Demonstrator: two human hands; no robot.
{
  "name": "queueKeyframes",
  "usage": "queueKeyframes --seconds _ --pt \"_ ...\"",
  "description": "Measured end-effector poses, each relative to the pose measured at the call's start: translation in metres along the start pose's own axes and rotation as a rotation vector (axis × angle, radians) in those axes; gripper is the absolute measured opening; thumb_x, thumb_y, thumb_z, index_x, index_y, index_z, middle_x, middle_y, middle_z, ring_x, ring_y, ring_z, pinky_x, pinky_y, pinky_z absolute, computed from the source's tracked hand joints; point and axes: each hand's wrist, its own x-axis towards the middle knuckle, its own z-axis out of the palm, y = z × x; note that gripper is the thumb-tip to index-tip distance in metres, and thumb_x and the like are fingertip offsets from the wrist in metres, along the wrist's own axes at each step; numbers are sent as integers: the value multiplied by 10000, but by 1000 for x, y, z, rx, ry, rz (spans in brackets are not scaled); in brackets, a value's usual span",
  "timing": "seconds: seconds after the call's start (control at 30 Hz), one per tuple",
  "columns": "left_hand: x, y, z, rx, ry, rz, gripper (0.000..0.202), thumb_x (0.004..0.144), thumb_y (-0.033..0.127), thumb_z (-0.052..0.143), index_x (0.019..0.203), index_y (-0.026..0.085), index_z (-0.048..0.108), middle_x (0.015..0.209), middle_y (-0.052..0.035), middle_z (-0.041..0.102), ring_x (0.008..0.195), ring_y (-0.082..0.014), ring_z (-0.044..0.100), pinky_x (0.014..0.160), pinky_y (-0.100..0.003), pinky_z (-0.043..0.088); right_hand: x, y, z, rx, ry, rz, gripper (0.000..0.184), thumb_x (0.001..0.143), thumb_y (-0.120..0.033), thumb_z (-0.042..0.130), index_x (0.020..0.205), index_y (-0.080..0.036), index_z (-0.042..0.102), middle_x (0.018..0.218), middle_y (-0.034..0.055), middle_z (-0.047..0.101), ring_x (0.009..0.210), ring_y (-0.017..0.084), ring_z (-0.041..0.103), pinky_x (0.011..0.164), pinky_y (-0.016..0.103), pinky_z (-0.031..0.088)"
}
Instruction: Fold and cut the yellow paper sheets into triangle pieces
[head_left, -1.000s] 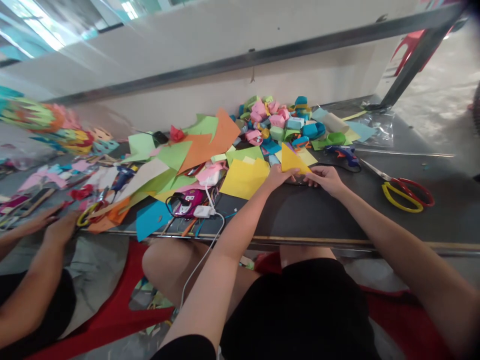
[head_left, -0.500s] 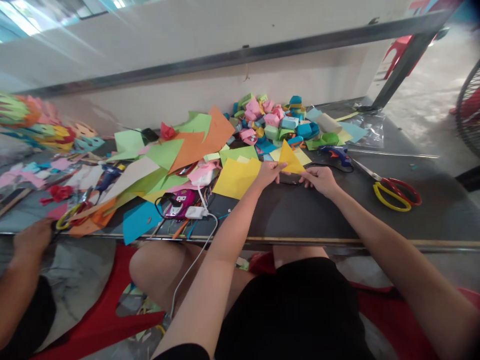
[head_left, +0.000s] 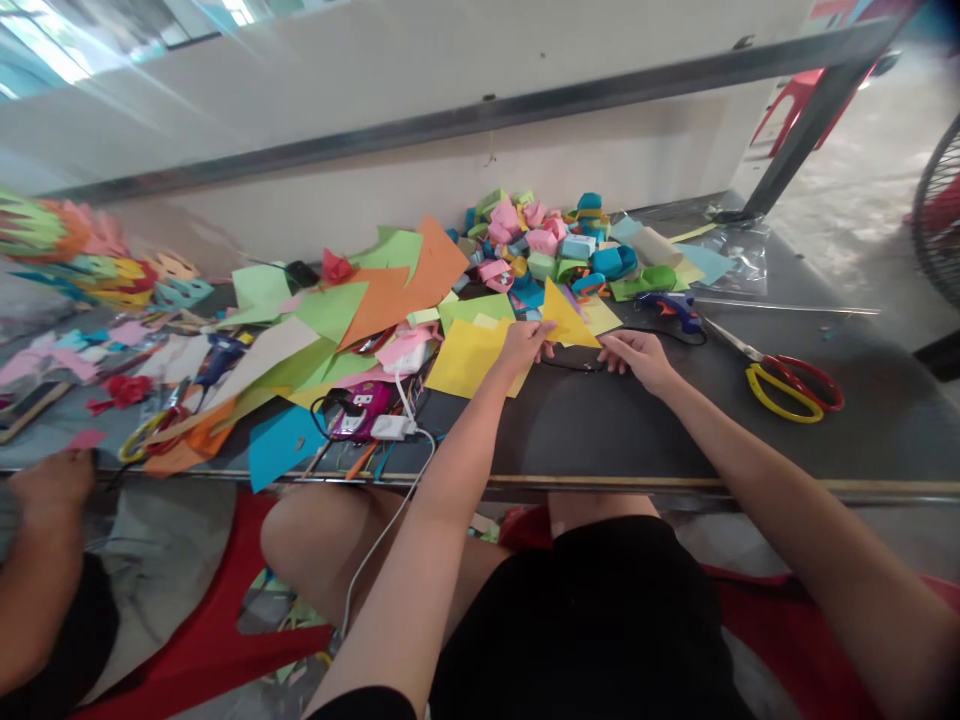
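Many loose coloured paper sheets (head_left: 352, 305) cover the left half of a dark grey table (head_left: 675, 430) set against a pale wall with a metal rail. A heap of small folded paper pieces (head_left: 547, 245) sits at the back. A blue glue gun (head_left: 675, 308) and red-and-yellow scissors (head_left: 791, 385) lie to the right. A red plastic stool (head_left: 202, 630) stands below the table edge, and a co-worker's hand (head_left: 49, 480) rests at the far left.

The yellow paper triangle (head_left: 564, 318) is a clean-edged folded piece, tipped up on the table just in front of the heap. The left hand (head_left: 525, 345) pinches its left corner; the right hand (head_left: 637, 358) presses fingertips at its lower right edge, partly curled.
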Motion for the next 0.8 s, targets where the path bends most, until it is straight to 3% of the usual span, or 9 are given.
queueKeyframes --seconds 0.17,0.37,0.57,0.8 --pt "-4 4 15 -33 -146 85 646 876 756 523 614 169 590 550 -29 634 484 -89 563 531 -223 415 3 7 -1 -98 -3 20 588 633 -733 809 787 -169 746 699 88 747 492 120 575 432 238 413" --pt "0 -2 22 -83 58 142 570 815 674 673 584 204 448 544 39 430 538 -95 468 500 -236 334 4 7 -2 -198 -40 7 572 648 -753 783 746 -191 740 717 77 756 509 127 595 453 246 434" --pt "-1 0 27 -116 149 75 497 863 634 642 650 194 556 578 26 477 520 -101 538 470 -231 371 4 5 -1 -199 -33 18 580 647 -751 776 762 -184 739 727 78 758 504 124 588 467 250 436" --pt "-7 12 28 -65 120 -26 453 883 611 636 765 173 632 538 44 512 430 -116 623 380 -189 296 4 7 -2 -227 -79 -19 529 699 -720 750 753 -193 743 693 63 741 499 134 572 494 276 454"
